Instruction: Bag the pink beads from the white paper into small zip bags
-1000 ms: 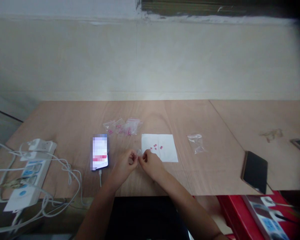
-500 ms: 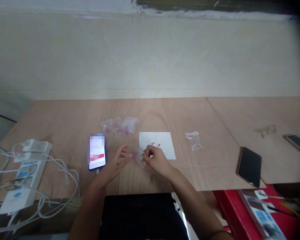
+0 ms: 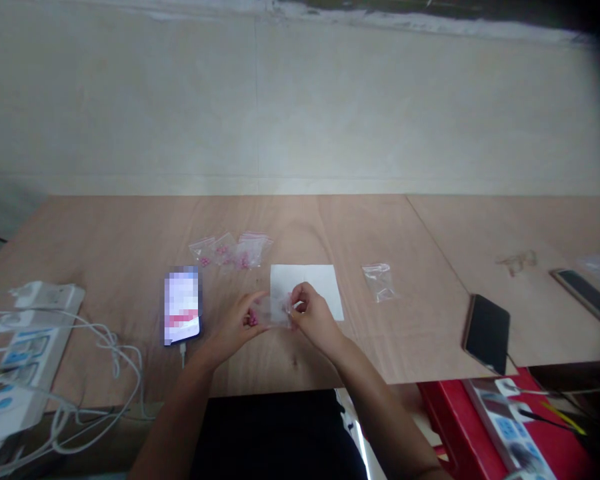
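Observation:
A small clear zip bag [image 3: 274, 311] with pink beads in its left end is stretched between my two hands. My left hand [image 3: 237, 327] curls around the beaded end, thumb below and fingers above. At the other end, my right hand [image 3: 307, 313] pinches the bag's edge between thumb and fingertips. Beneath the right hand and part of the bag lies a white sheet of paper [image 3: 325, 287]; that hand covers some of it. Several bags with pink beads [image 3: 245, 252] lie grouped behind my left hand.
To the right lies a clear zip bag [image 3: 379, 283]. A lit phone [image 3: 182, 305] with a cable is at left, near a power strip [image 3: 45, 360] and tangled white cords. Dark phones [image 3: 487, 333] lie on the right, above a red stool [image 3: 443, 407].
My left hand has moved right and closed on the beaded end of the bag. The bag is now lifted and drawn out flat. The view has shifted slightly right.

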The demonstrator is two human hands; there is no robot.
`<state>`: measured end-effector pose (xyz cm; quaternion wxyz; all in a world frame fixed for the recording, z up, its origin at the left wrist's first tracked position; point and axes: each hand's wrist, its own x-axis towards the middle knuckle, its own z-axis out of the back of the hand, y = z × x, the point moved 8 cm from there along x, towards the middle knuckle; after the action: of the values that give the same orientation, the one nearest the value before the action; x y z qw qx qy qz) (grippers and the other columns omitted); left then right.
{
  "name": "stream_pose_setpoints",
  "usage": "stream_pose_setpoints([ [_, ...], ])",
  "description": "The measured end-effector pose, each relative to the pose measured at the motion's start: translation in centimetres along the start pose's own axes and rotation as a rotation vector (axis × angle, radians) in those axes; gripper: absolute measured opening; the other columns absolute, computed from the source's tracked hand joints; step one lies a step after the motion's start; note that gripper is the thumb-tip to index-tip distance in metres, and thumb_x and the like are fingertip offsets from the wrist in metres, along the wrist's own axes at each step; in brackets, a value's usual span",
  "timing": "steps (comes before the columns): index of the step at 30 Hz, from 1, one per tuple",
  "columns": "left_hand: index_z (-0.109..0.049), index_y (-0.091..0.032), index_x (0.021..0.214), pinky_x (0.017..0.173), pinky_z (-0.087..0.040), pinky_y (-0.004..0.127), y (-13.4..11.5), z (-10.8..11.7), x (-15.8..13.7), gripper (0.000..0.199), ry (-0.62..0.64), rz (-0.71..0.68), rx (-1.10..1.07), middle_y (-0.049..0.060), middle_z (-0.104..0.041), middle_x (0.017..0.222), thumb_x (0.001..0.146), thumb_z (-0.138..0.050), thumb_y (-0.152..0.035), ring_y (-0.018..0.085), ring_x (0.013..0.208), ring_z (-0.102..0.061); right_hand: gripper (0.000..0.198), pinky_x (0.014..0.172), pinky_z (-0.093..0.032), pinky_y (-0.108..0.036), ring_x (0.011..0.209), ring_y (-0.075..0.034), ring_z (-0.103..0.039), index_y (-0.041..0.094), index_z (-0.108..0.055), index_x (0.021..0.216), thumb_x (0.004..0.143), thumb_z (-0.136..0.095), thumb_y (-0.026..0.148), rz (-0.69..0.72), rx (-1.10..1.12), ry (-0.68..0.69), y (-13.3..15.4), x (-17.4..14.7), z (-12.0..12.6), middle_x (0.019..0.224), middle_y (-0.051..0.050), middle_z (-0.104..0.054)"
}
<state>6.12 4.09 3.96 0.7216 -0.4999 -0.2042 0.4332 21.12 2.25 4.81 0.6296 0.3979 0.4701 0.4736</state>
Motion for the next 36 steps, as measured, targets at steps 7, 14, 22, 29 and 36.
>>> stream_pose_setpoints([
  [7, -0.048, -0.025, 0.117, 0.087, -0.045, 0.037, 0.7, 0.8, 0.6, 0.048, -0.085, 0.026, 0.044, 0.006, -0.05, 0.115, 0.072, -0.066, -0.029, 0.022, 0.105, -0.051, 0.02, 0.07, -0.047, -0.031, 0.095, -0.021, -0.054, 0.019, -0.065, 0.076, 0.078, -0.055, 0.037, 0.116, -0.078, -0.196, 1.0, -0.4, 1.4, 0.101, -0.009, -0.056],
  [14, -0.054, -0.023, 0.11, 0.088, -0.044, 0.038, 0.6, 0.7, 1.3, 0.041, -0.105, 0.016, 0.081, 0.005, -0.054, 0.108, 0.07, -0.066, -0.023, 0.022, 0.102, -0.052, 0.019, 0.077, -0.044, -0.032, 0.101, -0.021, -0.055, 0.02, -0.07, 0.069, 0.075, -0.057, 0.032, -0.025, 0.164, -0.024, -0.2, 1.7, 0.8, 0.11, -0.007, -0.061],
  [22, -0.055, -0.021, 0.11, 0.075, -0.051, 0.035, 2.0, 0.5, 1.7, 0.045, -0.115, 0.065, 0.028, 0.005, -0.052, 0.105, 0.068, -0.068, -0.029, 0.022, 0.096, -0.053, 0.021, 0.076, -0.046, -0.031, 0.106, -0.021, -0.051, 0.024, -0.068, 0.087, 0.071, -0.063, 0.036, 0.041, 0.147, -0.039, -0.8, 0.1, 1.3, 0.115, -0.007, -0.056],
  [29, -0.053, -0.021, 0.113, 0.064, -0.053, 0.03, 3.5, -0.7, 2.7, 0.048, -0.073, 0.103, -0.021, 0.006, -0.05, 0.106, 0.068, -0.068, -0.029, 0.017, 0.083, -0.055, 0.007, 0.063, -0.044, -0.029, 0.085, -0.019, -0.054, 0.021, -0.067, 0.074, 0.072, -0.064, 0.028, 0.126, -0.056, -0.178, -2.8, -0.4, 2.9, 0.09, -0.006, -0.055],
  [36, -0.05, -0.021, 0.113, 0.069, -0.054, 0.032, 4.0, -1.5, 3.9, 0.051, -0.037, 0.091, -0.086, 0.006, -0.047, 0.108, 0.067, -0.069, -0.028, 0.013, 0.076, -0.054, 0.007, 0.066, -0.043, -0.028, 0.07, -0.015, -0.051, 0.02, -0.061, 0.07, 0.076, -0.059, 0.024, 0.121, -0.083, -0.174, -4.5, 0.5, 3.2, 0.079, -0.003, -0.055],
])
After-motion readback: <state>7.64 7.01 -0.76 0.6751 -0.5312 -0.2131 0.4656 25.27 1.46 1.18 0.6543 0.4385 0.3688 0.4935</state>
